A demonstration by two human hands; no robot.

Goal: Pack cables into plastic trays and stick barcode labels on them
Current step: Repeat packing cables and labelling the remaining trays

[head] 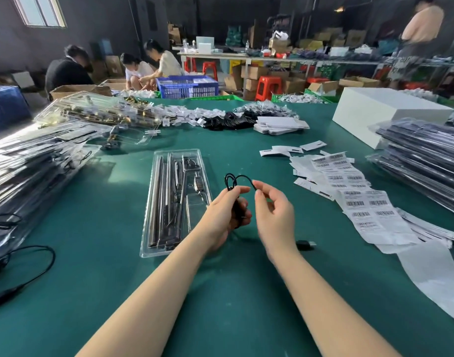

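Green worktop (97, 253), spread wide under everything. White box (385, 117) at far right. Stacked packed trays (35, 161) at left, more at right. Clear plastic tray (175, 202) lay near centre, loaded with metal parts. Barcode label sheets (359, 199) trailed right of centre. Left hand (225, 215) gripped coiled black cable (236, 182) above worktop, just right of tray. Right hand (274, 215) pinched cable's loop between thumb and forefinger.

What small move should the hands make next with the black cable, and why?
Probably finish the coil: both the left hand and right hand pinch the black cable, only partly looped, and its plug lies loose on the table, outside the open tray.
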